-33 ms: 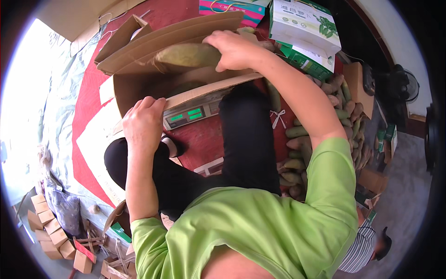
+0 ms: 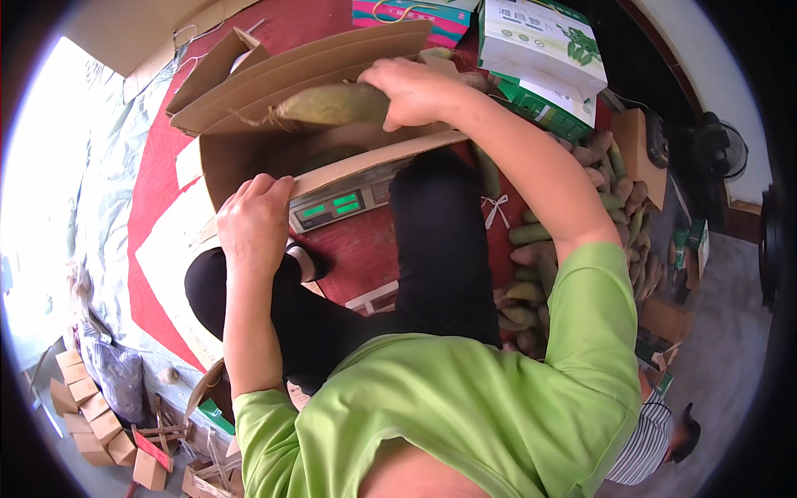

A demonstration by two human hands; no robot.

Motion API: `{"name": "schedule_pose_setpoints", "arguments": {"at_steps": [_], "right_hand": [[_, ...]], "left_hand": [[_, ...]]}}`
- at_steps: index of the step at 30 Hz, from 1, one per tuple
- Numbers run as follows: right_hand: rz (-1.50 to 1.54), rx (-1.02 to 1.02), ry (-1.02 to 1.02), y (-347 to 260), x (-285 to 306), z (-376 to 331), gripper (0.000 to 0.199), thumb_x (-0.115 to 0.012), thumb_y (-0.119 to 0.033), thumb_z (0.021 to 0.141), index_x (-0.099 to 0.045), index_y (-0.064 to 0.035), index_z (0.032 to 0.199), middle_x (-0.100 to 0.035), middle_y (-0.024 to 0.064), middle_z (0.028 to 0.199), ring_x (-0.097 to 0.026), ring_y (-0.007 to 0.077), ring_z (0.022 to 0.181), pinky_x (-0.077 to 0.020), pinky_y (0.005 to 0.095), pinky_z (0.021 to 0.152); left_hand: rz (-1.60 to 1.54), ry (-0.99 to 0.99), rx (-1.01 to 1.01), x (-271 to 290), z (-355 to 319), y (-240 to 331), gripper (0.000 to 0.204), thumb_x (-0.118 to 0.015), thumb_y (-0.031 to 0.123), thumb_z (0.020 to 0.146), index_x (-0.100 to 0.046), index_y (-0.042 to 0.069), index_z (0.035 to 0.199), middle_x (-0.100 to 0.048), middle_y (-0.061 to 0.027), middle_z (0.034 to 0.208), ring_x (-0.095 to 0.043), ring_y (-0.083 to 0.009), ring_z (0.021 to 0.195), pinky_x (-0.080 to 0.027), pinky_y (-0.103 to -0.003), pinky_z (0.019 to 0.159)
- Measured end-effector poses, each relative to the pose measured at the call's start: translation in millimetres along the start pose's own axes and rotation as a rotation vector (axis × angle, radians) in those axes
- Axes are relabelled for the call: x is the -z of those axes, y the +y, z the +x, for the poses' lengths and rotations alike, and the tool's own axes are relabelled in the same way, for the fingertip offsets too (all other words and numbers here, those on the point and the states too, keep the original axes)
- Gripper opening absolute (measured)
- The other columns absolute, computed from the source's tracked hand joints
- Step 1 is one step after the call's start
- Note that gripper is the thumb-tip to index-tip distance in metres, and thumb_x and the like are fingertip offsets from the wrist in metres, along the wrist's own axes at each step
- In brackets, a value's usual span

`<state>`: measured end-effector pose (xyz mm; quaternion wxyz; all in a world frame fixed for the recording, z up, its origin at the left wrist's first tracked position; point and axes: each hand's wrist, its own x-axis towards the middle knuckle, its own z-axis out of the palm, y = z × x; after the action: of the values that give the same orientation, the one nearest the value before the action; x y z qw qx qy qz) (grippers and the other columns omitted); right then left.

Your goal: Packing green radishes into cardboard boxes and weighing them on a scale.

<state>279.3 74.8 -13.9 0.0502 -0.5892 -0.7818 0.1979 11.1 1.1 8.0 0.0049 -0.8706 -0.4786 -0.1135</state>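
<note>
My right hand (image 2: 415, 90) grips a green radish (image 2: 336, 104) by its right end, over the opening of a cardboard box (image 2: 290, 79). The radish lies nearly level, with thin roots trailing from its left tip. My left hand (image 2: 254, 217) is closed on the left part of the box's near flap (image 2: 378, 160). In the shadow inside the box a dark, rounded shape shows, too dim to name. Just below the near flap a digital scale (image 2: 336, 206) shows its green display; its top is hidden by the box.
Many green radishes (image 2: 531, 236) are piled on the red floor covering to my right. White and green cartons (image 2: 544, 50) stand at the far right, near a black fan (image 2: 721, 149). Small cardboard boxes (image 2: 106, 425) sit at lower left. Another person in a striped top (image 2: 643, 448) is at lower right.
My right hand and the radish have shifted slightly to the left over the box. The left hand keeps its hold on the near flap.
</note>
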Motion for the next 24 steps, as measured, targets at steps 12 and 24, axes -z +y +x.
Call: {"name": "schedule_pose_setpoints", "arguments": {"at_steps": [12, 24], "right_hand": [[-0.253, -0.033, -0.524, 3.2, -25.6, 15.2, 0.049, -0.074, -0.012, 0.069, -0.061, -0.0067, 0.116, -0.064, 0.0137, 0.113, -0.059, 0.032, 0.108, -0.0478, 0.0413, 0.091], [0.827, -0.016, 0.515, 39.0, 28.3, -99.3, 0.026, -0.061, -0.01, 0.089, -0.062, -0.0024, 0.113, -0.066, 0.0066, 0.1, -0.062, 0.0126, 0.096, -0.0488, 0.0264, 0.084]], "left_hand": [[-0.027, -0.052, 0.074, 1.6, 6.8, 6.6, 0.011, -0.063, 0.014, 0.081, -0.069, 0.016, 0.09, -0.061, -0.0016, 0.08, -0.063, -0.0231, 0.082, -0.05, -0.038, 0.069], [-0.064, -0.097, 0.13, 1.0, -0.8, 6.5, 0.017, -0.065, 0.011, 0.08, -0.07, 0.015, 0.096, -0.062, -0.0027, 0.084, -0.063, -0.0242, 0.084, -0.05, -0.037, 0.07]]}}
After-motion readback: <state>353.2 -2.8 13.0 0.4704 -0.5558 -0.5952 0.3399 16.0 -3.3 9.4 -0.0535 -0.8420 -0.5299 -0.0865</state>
